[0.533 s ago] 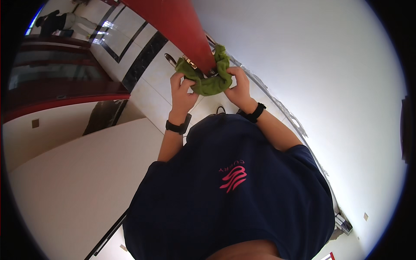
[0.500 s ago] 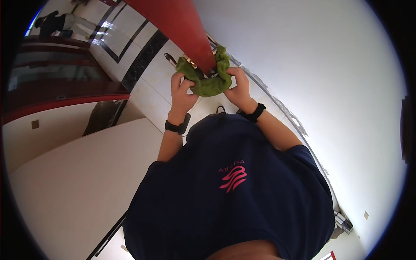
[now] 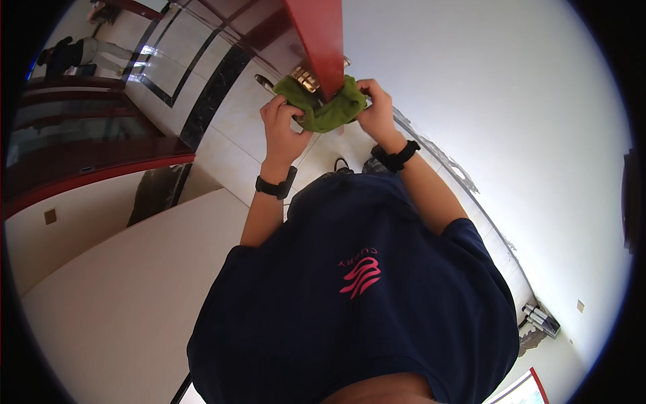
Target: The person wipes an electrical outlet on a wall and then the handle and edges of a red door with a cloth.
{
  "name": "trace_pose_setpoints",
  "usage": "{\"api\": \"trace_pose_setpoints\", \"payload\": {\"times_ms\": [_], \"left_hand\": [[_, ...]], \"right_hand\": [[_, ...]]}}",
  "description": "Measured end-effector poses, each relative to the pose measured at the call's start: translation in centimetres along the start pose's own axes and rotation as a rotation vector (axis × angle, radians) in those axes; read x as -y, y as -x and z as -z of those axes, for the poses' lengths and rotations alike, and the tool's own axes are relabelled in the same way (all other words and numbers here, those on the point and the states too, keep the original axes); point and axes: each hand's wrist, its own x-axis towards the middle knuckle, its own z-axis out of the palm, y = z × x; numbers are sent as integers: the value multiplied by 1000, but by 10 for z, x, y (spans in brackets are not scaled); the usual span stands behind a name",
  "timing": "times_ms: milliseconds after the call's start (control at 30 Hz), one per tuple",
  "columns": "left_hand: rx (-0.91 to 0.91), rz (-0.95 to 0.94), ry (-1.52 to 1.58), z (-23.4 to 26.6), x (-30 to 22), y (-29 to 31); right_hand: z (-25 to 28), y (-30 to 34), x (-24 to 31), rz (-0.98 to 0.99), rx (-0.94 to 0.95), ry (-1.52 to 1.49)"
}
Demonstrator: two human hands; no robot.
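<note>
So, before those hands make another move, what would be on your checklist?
1. Left hand gripping the green cloth: ok, it pinches the left end.
2. Right hand gripping it too: ok, fingers are at the right end.
3. Cloth curving around the red door's near edge: ok.
4. Cloth pressed firmly against that edge: cannot tell.
5. Gold metal fitting fully in sight: not ok, the cloth partly hides it.
6. Other person well away: ok, in the background, upper left.

Well beyond left grip (image 3: 282,129), to its left: another person (image 3: 71,55). Nearer left grip: black marble floor band (image 3: 214,87); farther left, glossy dark-red panel (image 3: 67,145). Right of right grip (image 3: 377,113): white wall (image 3: 484,94), small beige wall plate (image 3: 580,306).
</note>
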Motion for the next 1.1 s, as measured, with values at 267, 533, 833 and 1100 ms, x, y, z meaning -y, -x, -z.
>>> {"api": "trace_pose_setpoints", "payload": {"times_ms": [267,533,833,1100], "left_hand": [[-90,49,177,1,-12,-5],[-184,116,157,-17,-14,10],[-304,33,-22,-31,-38,36],[-306,220,-103,-44,-61,54]], "right_hand": [[6,-27,-8,-99,224,-146],[-2,-6,-36,-268,203,-310],[26,2,-45,-93,331,-141],[31,-14,-38,45,267,-114]]}}
